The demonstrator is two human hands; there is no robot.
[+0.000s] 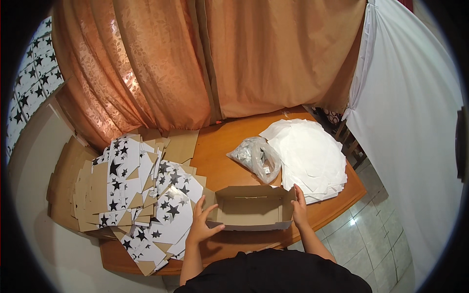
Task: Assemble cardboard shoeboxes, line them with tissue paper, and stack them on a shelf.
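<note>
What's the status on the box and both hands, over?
Left hand and right hand at opposite ends. Cardboard box open-topped. Plastic bag just beyond; star-patterned cardboard close left.

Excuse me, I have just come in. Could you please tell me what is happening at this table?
A person has the left hand and right hand at opposite ends of an open cardboard box, which shows nothing inside. To the left, star-printed cardboard pieces lie in an untidy heap. Beyond the box, a plastic bag sits on the wooden table, beside a pile of white sheets.
</note>
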